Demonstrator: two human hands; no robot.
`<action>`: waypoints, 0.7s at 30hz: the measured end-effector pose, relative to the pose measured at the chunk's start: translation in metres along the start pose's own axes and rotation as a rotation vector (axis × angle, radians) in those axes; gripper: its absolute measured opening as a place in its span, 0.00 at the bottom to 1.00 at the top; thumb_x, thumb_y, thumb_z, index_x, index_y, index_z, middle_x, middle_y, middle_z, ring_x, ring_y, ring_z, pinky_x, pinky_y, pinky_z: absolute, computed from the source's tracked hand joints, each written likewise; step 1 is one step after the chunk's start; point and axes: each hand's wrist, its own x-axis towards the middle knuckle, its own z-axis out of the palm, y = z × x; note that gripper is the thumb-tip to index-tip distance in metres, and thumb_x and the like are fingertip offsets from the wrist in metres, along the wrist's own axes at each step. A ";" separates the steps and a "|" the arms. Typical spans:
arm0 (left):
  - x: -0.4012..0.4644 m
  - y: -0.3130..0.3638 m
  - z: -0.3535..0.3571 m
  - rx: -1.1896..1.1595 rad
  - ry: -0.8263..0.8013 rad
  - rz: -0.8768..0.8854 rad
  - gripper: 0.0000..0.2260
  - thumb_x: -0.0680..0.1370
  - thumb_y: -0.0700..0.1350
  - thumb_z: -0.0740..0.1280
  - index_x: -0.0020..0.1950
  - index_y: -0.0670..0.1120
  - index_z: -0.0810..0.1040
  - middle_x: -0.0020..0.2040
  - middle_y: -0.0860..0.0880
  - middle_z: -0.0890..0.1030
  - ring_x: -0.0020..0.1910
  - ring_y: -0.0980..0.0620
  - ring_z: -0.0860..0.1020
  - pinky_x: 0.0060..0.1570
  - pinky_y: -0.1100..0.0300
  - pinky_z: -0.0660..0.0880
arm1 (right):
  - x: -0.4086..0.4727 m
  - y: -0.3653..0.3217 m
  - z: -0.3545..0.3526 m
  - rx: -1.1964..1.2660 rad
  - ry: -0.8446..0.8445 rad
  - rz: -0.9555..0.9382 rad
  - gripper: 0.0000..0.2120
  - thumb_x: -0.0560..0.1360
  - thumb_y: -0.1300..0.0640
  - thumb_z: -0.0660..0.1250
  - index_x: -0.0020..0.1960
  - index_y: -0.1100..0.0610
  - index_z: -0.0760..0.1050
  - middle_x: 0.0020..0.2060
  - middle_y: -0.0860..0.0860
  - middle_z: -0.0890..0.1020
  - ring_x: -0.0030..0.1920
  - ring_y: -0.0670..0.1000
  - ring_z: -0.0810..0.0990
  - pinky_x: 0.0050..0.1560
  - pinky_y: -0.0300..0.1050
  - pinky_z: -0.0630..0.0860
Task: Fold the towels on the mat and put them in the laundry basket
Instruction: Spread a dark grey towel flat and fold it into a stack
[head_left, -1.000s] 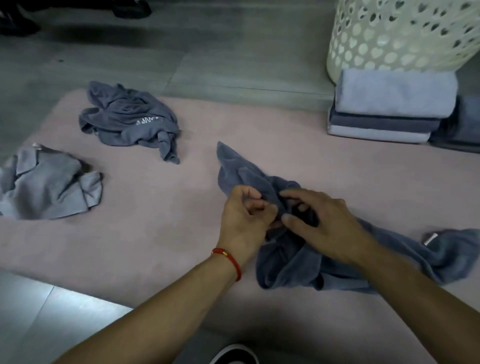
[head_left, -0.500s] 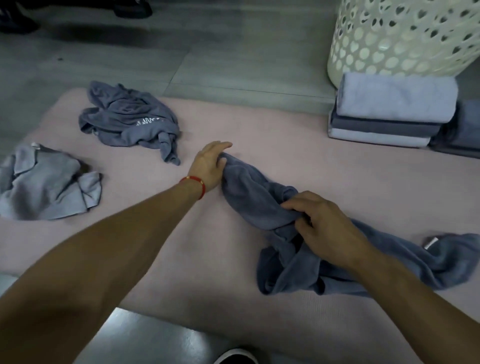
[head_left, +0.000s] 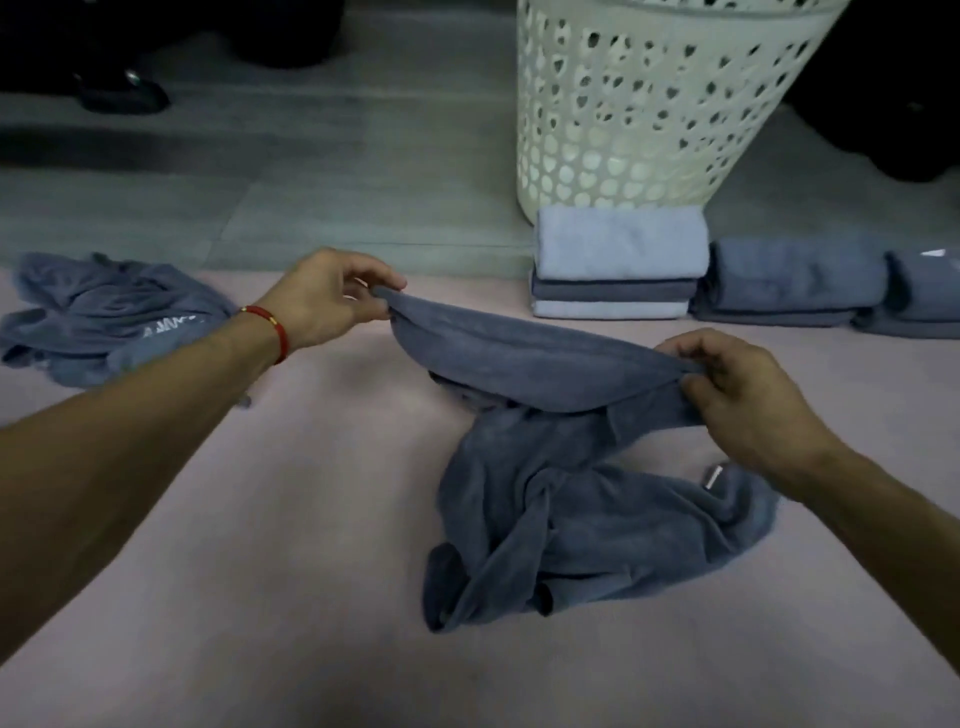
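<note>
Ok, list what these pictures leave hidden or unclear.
Head view only:
- Inside of the laundry basket: rim cut off by the top edge, so its contents cannot be seen.
- Crumpled towel at left: partly behind the left forearm; its white print is too blurred to read.
- Folded towel at far right: cut off by the right edge.
- Dark shapes on the floor: too dim to identify.

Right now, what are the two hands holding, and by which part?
Both hold the dark blue terry towel by its upper edge: left hand pinches one end, right hand the other.
</note>
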 end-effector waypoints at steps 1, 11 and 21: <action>0.010 0.014 -0.003 0.048 0.015 0.029 0.11 0.75 0.35 0.73 0.51 0.49 0.84 0.44 0.45 0.86 0.41 0.51 0.84 0.50 0.57 0.81 | -0.003 -0.003 -0.022 -0.072 -0.004 -0.006 0.19 0.80 0.67 0.63 0.54 0.42 0.78 0.52 0.47 0.85 0.53 0.53 0.82 0.59 0.55 0.78; 0.085 0.217 0.052 -0.219 -0.047 0.272 0.08 0.80 0.48 0.69 0.42 0.50 0.76 0.40 0.47 0.79 0.41 0.51 0.78 0.50 0.49 0.80 | -0.089 0.016 -0.215 -0.199 0.168 0.342 0.12 0.83 0.53 0.61 0.45 0.59 0.75 0.28 0.57 0.77 0.22 0.52 0.75 0.28 0.45 0.73; 0.128 0.347 0.242 0.020 -0.332 0.356 0.08 0.78 0.44 0.73 0.48 0.41 0.76 0.29 0.40 0.80 0.20 0.49 0.76 0.25 0.61 0.75 | -0.196 0.196 -0.218 0.301 0.394 0.790 0.03 0.78 0.69 0.69 0.48 0.64 0.81 0.38 0.63 0.84 0.35 0.57 0.83 0.45 0.54 0.85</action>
